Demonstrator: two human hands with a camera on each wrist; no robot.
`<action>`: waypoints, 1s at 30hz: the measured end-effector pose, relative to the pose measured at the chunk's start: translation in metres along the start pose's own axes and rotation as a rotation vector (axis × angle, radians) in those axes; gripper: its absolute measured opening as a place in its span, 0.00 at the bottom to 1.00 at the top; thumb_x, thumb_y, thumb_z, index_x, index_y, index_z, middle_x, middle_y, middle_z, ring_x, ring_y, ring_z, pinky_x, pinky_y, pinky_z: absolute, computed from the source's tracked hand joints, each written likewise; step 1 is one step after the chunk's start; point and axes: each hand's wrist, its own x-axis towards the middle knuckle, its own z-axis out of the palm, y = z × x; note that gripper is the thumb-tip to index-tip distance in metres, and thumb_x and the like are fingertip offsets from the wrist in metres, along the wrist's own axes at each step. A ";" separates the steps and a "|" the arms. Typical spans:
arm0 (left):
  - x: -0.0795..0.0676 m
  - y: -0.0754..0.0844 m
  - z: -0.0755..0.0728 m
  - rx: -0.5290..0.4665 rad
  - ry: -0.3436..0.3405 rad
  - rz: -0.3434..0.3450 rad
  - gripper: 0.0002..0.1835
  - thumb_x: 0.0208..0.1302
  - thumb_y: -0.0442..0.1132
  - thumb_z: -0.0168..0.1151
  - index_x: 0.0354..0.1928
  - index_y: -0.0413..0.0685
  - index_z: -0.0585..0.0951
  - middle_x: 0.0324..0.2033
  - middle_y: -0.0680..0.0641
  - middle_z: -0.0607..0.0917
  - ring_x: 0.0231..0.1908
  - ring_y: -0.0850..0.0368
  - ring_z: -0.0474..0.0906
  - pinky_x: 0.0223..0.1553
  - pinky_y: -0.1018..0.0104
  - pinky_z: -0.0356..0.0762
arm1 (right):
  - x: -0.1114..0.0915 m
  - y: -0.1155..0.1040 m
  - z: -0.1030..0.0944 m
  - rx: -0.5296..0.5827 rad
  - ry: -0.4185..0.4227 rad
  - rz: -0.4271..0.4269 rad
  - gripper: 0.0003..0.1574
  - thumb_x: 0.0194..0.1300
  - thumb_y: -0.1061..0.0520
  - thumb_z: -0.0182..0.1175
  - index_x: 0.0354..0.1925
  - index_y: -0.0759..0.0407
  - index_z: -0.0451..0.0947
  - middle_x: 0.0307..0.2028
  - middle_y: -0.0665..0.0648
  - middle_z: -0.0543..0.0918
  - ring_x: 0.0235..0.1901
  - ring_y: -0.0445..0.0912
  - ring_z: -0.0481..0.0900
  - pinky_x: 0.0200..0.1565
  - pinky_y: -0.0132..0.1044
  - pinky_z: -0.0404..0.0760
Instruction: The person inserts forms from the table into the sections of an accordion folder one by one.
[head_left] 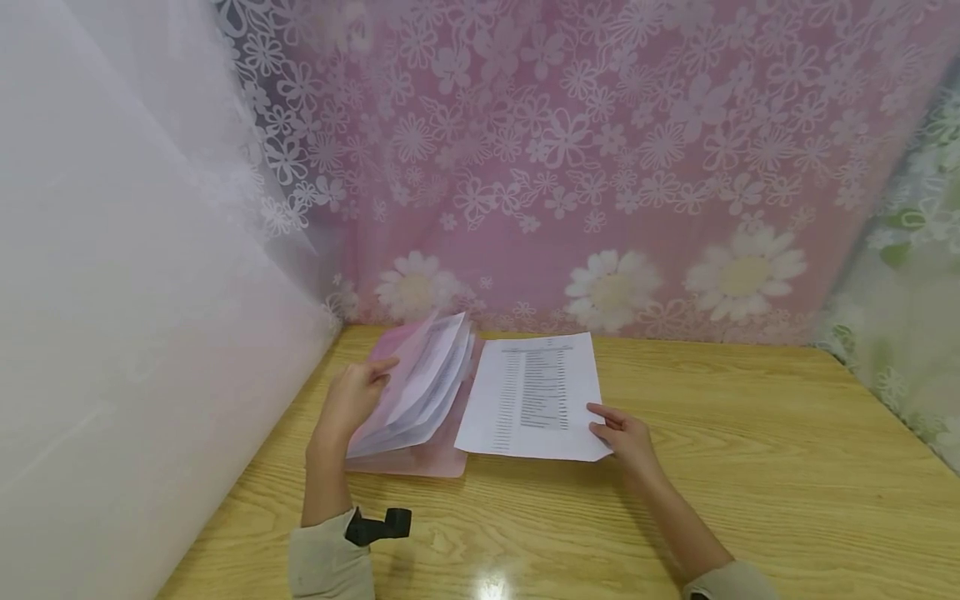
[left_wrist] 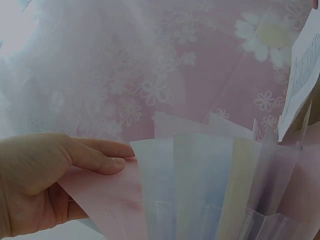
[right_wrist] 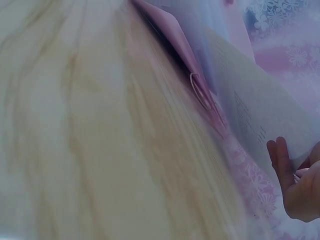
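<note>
A pink folder point(head_left: 444, 463) with clear sleeves lies fanned open on the left of the table. Its front cover point(left_wrist: 112, 200) is pinched by my left hand point(head_left: 354, 398), thumb and forefinger near the cover's upper edge in the left wrist view. Several translucent sleeves point(left_wrist: 200, 175) stand spread beside that hand. To the folder's right, a white printed sheet point(head_left: 525, 400) with a table of text is tilted toward me. My right hand point(head_left: 622, 433) pinches it by its lower right edge. In the right wrist view the right hand point(right_wrist: 300, 185) shows at the sheet's edge.
The wooden table point(head_left: 750, 450) extends to the right and in front of the folder. A pink flowered curtain point(head_left: 562, 167) hangs along the back, and a pale white sheet point(head_left: 135, 292) slopes down on the left. A black strap mount point(head_left: 378, 527) sits on my left wrist.
</note>
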 end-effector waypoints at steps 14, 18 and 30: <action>-0.001 -0.003 0.000 -0.005 0.021 0.011 0.17 0.61 0.27 0.52 0.51 0.38 0.79 0.11 0.56 0.60 0.12 0.63 0.52 0.16 0.68 0.56 | -0.003 -0.004 0.010 0.003 -0.028 0.009 0.25 0.65 0.66 0.51 0.60 0.70 0.66 0.61 0.69 0.63 0.54 0.55 0.68 0.39 0.26 0.74; -0.001 -0.002 -0.001 -0.008 0.021 0.014 0.17 0.61 0.27 0.52 0.51 0.38 0.79 0.10 0.56 0.59 0.12 0.63 0.52 0.16 0.68 0.56 | -0.006 -0.004 0.006 -0.027 -0.014 0.016 0.25 0.65 0.65 0.52 0.60 0.70 0.67 0.60 0.70 0.65 0.49 0.51 0.72 0.37 0.27 0.75; -0.001 -0.003 -0.001 -0.012 0.015 0.006 0.17 0.61 0.27 0.53 0.52 0.38 0.79 0.12 0.54 0.61 0.12 0.63 0.52 0.15 0.70 0.54 | -0.013 -0.003 -0.004 -0.075 -0.018 0.021 0.25 0.64 0.63 0.54 0.60 0.67 0.68 0.59 0.68 0.67 0.44 0.46 0.74 0.38 0.28 0.74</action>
